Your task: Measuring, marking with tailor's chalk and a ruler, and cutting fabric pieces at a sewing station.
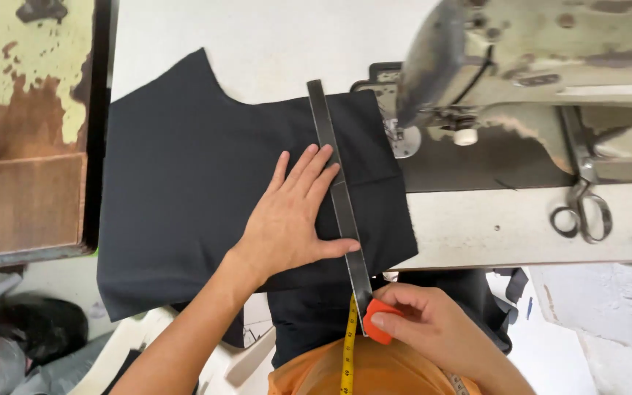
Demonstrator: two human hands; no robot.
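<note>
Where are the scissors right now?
In the head view, the scissors lie at the right on the white table, just below the sewing machine, away from both hands.

The left hand [292, 219] lies flat, palm down, fingers [309, 168] spread and stretched forward, thumb out to the right, forearm bare and reaching up from the lower left. The right hand [426, 322] sits low, fingers curled in a pinch, thumb on top.
</note>
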